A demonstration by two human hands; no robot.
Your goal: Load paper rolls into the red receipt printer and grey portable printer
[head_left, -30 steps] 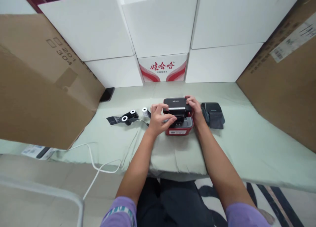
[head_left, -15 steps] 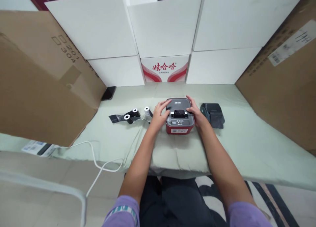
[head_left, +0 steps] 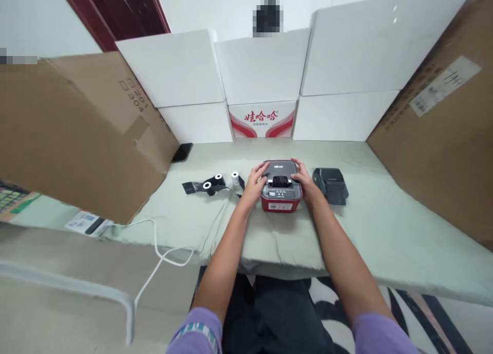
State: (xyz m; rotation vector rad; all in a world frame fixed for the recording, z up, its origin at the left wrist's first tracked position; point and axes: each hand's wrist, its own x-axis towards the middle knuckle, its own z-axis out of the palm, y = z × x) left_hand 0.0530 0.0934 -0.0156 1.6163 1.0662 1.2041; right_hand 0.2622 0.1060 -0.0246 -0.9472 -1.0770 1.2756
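Note:
A small red and dark-grey label printer (head_left: 281,194) sits on the cloth-covered table in front of me. From its top slot shows a piece of dark, glossy strip (head_left: 280,181). My left hand (head_left: 255,183) grips the printer's left side, fingertips over the upper edge of the lid. On the opposite side, my right hand (head_left: 305,180) is curved round the casing, thumb on the lid edge near the slot. To the left lie several small rolls (head_left: 212,183) with white ends and black strip trailing from them. Close to my right hand stands a second, dark device (head_left: 331,185).
White boxes (head_left: 262,71) form a wall at the back. Large cardboard boxes flank the table, one left (head_left: 88,138) and one right (head_left: 442,138). A phone (head_left: 182,152) lies by the left box. A white cable (head_left: 155,236) hangs over the front edge. Someone's head shows beyond the boxes.
The view has tilted upward and shifted left, showing more of the wall and door. Both hands stay on the printer, which keeps its place on the table.

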